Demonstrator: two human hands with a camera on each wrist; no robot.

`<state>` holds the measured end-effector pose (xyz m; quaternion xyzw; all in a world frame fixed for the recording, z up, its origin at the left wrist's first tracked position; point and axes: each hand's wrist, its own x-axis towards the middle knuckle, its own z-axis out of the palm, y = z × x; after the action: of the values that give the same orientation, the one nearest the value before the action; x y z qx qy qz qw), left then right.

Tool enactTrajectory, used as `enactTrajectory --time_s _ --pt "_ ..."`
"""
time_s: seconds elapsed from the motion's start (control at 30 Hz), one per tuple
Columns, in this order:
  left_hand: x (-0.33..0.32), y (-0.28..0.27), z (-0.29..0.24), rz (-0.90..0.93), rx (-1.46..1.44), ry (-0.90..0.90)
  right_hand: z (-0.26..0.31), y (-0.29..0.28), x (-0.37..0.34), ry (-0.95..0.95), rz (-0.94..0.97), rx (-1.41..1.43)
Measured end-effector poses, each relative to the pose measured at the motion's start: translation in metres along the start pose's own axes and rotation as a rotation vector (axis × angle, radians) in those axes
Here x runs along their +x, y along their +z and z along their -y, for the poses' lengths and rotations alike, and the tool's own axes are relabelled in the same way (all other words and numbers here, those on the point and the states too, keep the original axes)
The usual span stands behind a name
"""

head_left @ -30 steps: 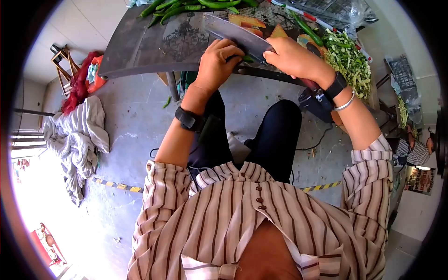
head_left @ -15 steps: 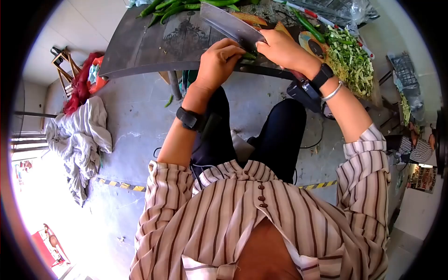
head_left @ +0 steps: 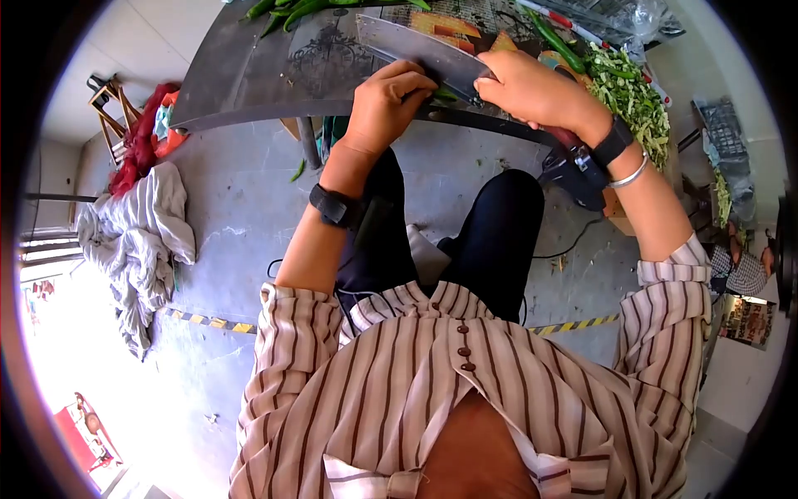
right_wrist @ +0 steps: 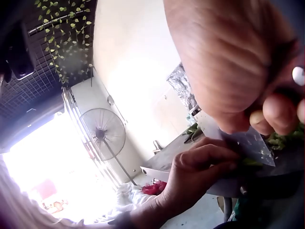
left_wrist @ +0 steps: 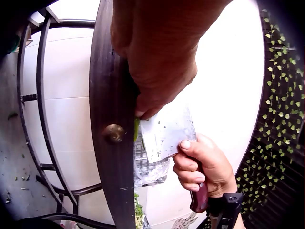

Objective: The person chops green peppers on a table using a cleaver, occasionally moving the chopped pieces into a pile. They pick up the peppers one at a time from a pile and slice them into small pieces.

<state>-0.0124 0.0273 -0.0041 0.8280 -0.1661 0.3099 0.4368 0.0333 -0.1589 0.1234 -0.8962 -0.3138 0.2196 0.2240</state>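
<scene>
In the head view, my right hand (head_left: pixel 540 91) grips a cleaver (head_left: pixel 416 46) with a broad, flat blade. Its dark red handle (left_wrist: pixel 200 196) shows below the fist in the left wrist view, and green specks cling to the blade. My left hand (head_left: pixel 386 108), at the front edge of the dark table (head_left: pixel 249 91), pinches a green chili pepper (head_left: pixel 446 94) between curled fingers and thumb. Most of that pepper is hidden by the fingers and blade. The cleaver stands just past the left fingertips, close over the pepper.
Whole green chili peppers (head_left: pixel 320 12) lie at the table's far side. Pale green chopped pieces (head_left: pixel 629 104) are heaped at the right, beside a single long pepper (head_left: pixel 555 37). A black device with a cable (head_left: pixel 582 179) hangs near the right wrist. Grey cloth (head_left: pixel 141 224) lies at left.
The right hand with the cleaver moved left and a little up, then back right and down. The left hand has kept its pinch on the pepper and hardly shifted.
</scene>
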Motion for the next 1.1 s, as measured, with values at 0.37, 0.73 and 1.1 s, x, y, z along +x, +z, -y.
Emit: enactTrajectory --time_s 0.37,0.73,1.1 --pt "-0.001 0.000 0.003 0.008 0.012 0.001 -0.013 0.020 0.028 -0.031 -0.129 0.072" --pt "-0.002 0.001 0.004 -0.017 -0.017 -0.006 -0.002 0.004 0.003 -0.004 0.006 0.115" --pt "0.001 0.000 0.004 0.008 -0.024 0.009 -0.006 0.021 0.026 -0.006 -0.004 0.238"
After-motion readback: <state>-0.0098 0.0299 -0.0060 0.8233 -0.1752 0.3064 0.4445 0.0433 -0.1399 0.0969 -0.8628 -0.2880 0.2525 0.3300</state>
